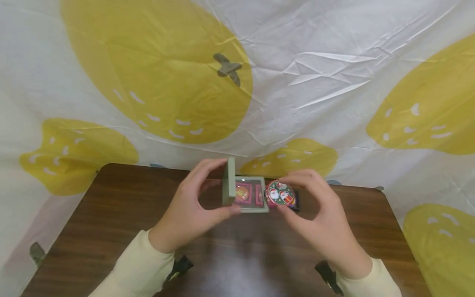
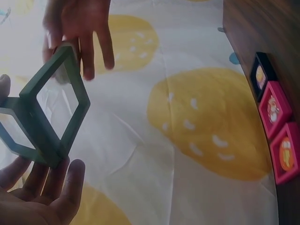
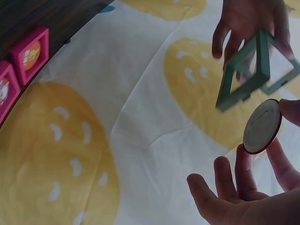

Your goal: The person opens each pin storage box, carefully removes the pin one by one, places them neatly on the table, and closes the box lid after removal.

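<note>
Brown wood bench. Left fingers pinch green see-through frame: opened already, not closed yet. Right fingers pinch round Santa disc, maybe badge, outside frame.

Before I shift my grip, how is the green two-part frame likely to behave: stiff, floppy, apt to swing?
The green two-part frame has straight, stiff-looking rims, so it should probably keep its shape. Its halves stand at an angle, so one may swing if only the other is held. Its clear window looks thin and might flex if pressed.
</note>
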A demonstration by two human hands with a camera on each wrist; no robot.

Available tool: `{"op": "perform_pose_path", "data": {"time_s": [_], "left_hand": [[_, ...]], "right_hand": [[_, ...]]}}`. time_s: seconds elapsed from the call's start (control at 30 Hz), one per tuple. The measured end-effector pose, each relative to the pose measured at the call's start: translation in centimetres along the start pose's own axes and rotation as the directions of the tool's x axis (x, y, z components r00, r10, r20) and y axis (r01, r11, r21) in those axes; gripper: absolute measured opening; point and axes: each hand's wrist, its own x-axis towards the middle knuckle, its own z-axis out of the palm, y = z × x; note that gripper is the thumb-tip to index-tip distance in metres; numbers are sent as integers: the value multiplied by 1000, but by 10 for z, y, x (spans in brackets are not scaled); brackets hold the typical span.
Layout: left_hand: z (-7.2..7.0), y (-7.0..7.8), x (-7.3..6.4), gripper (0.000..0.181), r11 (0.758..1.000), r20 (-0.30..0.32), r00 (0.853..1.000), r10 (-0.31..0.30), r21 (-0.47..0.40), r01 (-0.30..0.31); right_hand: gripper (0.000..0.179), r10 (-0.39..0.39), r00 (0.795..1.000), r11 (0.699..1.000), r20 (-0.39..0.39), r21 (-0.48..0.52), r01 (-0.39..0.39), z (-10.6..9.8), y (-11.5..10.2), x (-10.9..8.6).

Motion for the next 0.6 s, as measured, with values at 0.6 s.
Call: {"op": "perform_pose_path", "data": {"time_s": [0.6], "left_hand": [[-17,-8,-18,88,997,-53,996,-66,43,68]], "right_hand": [[66,114,993,991,-24,76,-112,-6,11,-16]]}}
